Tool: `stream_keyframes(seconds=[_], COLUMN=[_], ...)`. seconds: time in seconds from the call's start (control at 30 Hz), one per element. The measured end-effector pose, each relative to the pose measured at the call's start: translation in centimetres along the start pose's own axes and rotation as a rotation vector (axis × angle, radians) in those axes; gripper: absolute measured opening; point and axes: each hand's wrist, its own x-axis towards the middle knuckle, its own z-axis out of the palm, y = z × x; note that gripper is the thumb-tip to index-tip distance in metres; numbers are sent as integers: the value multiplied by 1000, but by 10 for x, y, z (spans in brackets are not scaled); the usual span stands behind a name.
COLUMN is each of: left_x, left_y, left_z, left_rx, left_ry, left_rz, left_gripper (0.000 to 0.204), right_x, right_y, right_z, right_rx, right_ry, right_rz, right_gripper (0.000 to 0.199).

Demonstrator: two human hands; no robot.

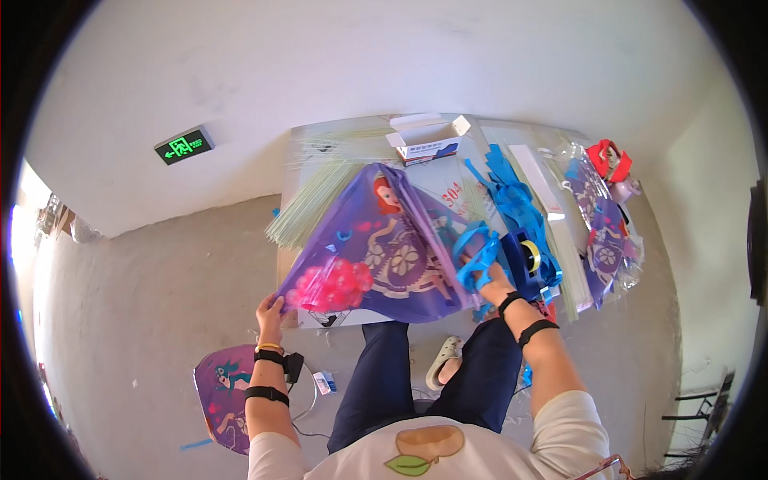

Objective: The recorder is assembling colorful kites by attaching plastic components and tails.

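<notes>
A purple kite sail [408, 240] printed with a red-haired figure and pink flowers lies spread over the work table. Its lower left corner is pinched between the thumb and fingers of my left hand [270, 314]. At the sail's right edge, my right hand [494, 282] is closed around a looped bundle of bright blue ribbon [478, 246]. Some of its fingers are hidden behind the loops. Just right of that hand stands a dark blue tape dispenser [524, 268] with a yellowish roll.
Thin pale rods [316, 204] lie fanned at the table's left. Behind the sail stands an open white box [428, 142]. More blue strips [512, 192] and plastic-wrapped printed sails [600, 232] lie to the right. On the floor, another purple printed piece [224, 400] rests by my left arm.
</notes>
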Motion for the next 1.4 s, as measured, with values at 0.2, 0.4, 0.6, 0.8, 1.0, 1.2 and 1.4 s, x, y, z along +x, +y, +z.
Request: stream_keyframes(seconds=[0.2, 0.4, 0.6, 0.8, 1.0, 1.2, 1.4], left_x=[-14, -3, 8, 5, -14, -39, -125], left_y=[-30, -51, -36, -34, -35, -14, 31], left_z=[53, 62, 68, 46, 36, 15, 50], left_rx=[14, 56, 449, 649, 799, 954, 397], left_ry=[-178, 25, 217, 319, 202, 339, -130], left_rz=[-80, -36, 255, 338, 242, 434, 502], left_gripper=[23, 15, 12, 20, 23, 34, 27], right_x=[-24, -8, -37, -80, -99, -82, -81], right_y=[31, -20, -9, 5, -49, -161, -242], right_z=[-31, -46, -77, -105, -142, -177, -149], right_rx=[168, 33, 79, -652, -332, 246, 455], right_ry=[0, -99, -173, -386, -85, -23, -54], right_rz=[217, 165, 227, -114, 112, 400, 296], right_gripper=[35, 39, 45, 13, 19, 20, 19])
